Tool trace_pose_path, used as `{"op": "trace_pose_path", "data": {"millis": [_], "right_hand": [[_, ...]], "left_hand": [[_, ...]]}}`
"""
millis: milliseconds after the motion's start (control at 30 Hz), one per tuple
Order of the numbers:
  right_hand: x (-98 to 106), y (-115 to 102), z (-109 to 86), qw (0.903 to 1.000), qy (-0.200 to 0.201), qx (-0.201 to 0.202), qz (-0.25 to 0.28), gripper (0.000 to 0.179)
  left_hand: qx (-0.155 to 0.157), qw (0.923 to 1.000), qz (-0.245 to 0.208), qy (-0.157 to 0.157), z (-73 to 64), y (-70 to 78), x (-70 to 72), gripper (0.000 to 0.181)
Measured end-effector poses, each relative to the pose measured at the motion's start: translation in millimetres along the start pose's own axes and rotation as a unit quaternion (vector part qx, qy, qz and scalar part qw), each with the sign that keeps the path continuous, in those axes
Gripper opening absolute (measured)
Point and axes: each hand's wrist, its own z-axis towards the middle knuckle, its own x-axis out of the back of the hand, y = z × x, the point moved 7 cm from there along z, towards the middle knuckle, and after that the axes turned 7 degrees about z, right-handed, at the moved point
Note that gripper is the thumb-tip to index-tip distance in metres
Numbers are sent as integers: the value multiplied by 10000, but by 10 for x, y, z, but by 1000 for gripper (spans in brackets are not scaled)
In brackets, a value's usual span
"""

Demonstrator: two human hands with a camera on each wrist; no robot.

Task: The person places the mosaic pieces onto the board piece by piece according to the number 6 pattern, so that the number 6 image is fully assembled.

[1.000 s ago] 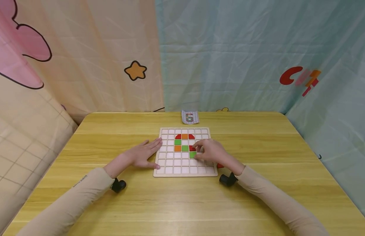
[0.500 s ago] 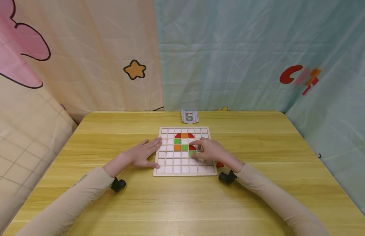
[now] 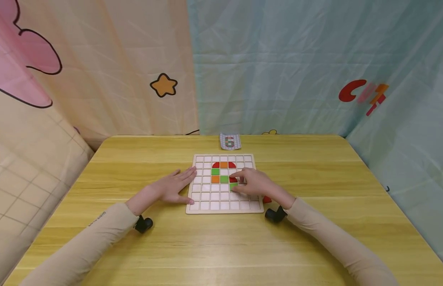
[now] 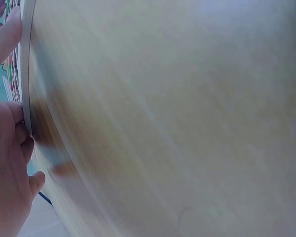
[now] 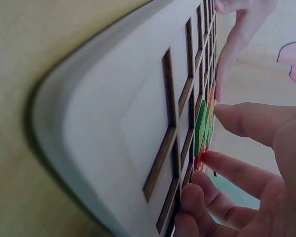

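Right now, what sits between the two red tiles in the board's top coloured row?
One orange tile lies between them; that shows in the head view.

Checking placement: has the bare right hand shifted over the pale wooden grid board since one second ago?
Yes: in the head view, the right hand has its fingers slightly farther left against the board.

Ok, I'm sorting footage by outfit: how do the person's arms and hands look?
The left sleeve and right sleeve are long and beige; the left bears small, unreadable dark lettering. A black device shows by each sleeve's end. Left hand and right hand are bare.
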Motion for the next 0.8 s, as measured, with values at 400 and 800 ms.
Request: {"op": "trace_pose_path", "data": {"millis": [400,800], "right_hand": [[22,-9,-18,10000,49,-70,-36,48],[72,-45,-53,9999,115,66,-28,44]], "left_hand": [[7,10000,-19,-10,-10,5,13,101],[36,10000,14,-51,-12,12,19,100]]}}
